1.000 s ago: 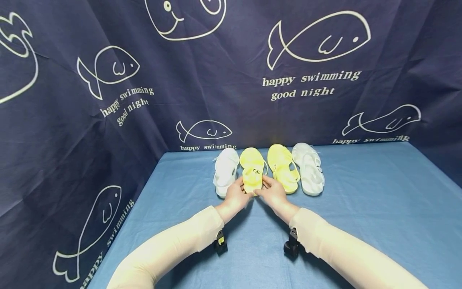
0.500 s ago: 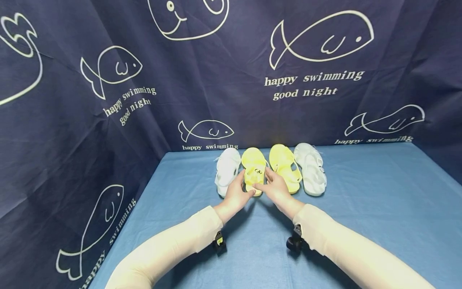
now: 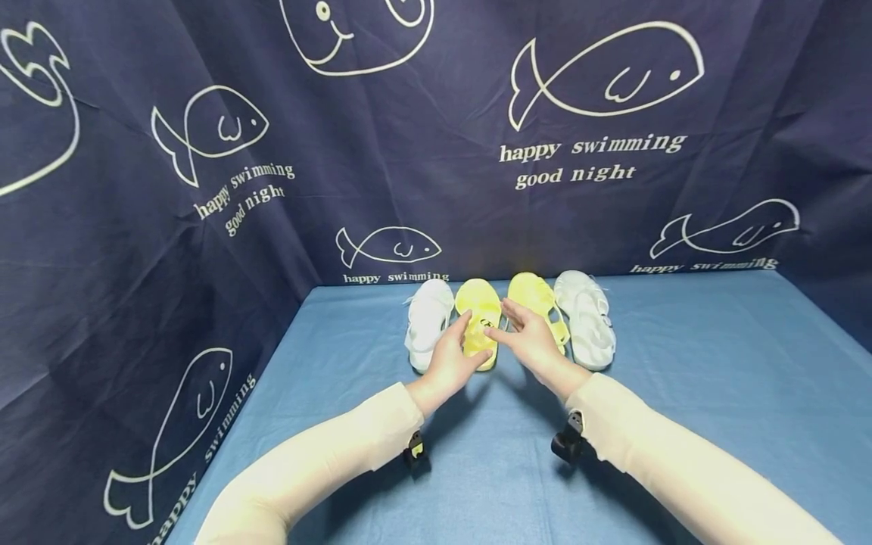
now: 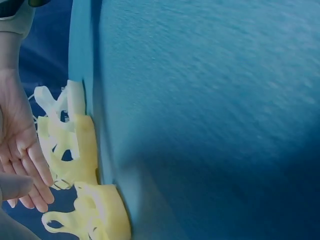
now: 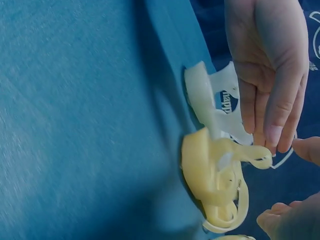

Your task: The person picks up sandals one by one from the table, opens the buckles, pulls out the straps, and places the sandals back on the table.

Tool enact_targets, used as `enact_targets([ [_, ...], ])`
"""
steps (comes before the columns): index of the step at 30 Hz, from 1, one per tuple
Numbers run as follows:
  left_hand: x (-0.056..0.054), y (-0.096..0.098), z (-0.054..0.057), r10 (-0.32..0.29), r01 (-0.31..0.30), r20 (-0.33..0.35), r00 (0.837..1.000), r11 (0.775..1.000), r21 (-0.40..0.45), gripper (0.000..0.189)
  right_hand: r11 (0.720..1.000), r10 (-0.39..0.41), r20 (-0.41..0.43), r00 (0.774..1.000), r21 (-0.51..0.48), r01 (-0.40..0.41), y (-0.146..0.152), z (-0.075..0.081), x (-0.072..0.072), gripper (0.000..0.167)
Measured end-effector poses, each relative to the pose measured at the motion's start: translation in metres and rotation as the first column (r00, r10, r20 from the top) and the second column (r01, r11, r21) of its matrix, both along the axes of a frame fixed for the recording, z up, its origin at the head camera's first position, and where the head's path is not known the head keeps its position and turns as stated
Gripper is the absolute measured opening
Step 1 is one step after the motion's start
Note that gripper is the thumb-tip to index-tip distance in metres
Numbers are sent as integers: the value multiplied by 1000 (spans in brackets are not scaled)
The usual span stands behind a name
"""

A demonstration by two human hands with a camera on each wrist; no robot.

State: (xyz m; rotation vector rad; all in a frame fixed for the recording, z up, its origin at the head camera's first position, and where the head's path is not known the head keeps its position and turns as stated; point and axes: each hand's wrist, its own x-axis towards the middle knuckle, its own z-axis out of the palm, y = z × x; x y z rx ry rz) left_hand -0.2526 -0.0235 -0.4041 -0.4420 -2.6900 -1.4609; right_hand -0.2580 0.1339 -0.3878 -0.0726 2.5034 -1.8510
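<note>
Two yellow sandals and two white ones lie in a row, the yellow pair in the middle. My left hand [image 3: 451, 362] is over the lower left side of the left yellow sandal [image 3: 479, 294], its fingers fairly straight and its thumb spread. On the other side, my right hand [image 3: 537, 347] overlaps the right yellow sandal [image 3: 526, 288], thumb reaching toward the dark mark on the left one. Neither hand grips anything. In the right wrist view, the left fingertips are right at the heel strap of the left yellow sandal [image 5: 195, 162]. The left wrist view shows the right palm [image 4: 17, 125] with fingers extended.
A white sandal [image 3: 429, 322] lies at the left end of the row, another white sandal [image 3: 589, 325] at the right end. They rest on a blue cloth [image 3: 708, 378] near its back edge. A dark curtain [image 3: 470, 204] with fish drawings hangs behind.
Both hands have let go of the left yellow sandal, which they held at its heel end. The right hand has drawn off to the right; the sandal's heel end now shows more.
</note>
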Motion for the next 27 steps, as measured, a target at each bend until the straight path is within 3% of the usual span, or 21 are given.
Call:
enact_targets([
  [11, 0, 17, 15, -44, 44, 8, 999, 999, -27, 72, 998, -51, -53, 997, 29, 52, 23, 6, -3, 70],
  [19, -3, 30, 14, -86, 84, -34, 996, 995, -57, 71, 995, -86, -48, 995, 39, 88, 43, 10, -4, 69],
  [27, -7, 40, 15, -105, 104, -7, 994, 992, -72, 70, 992, -110, -7, 994, 55, 111, 58, 10, -1, 71],
])
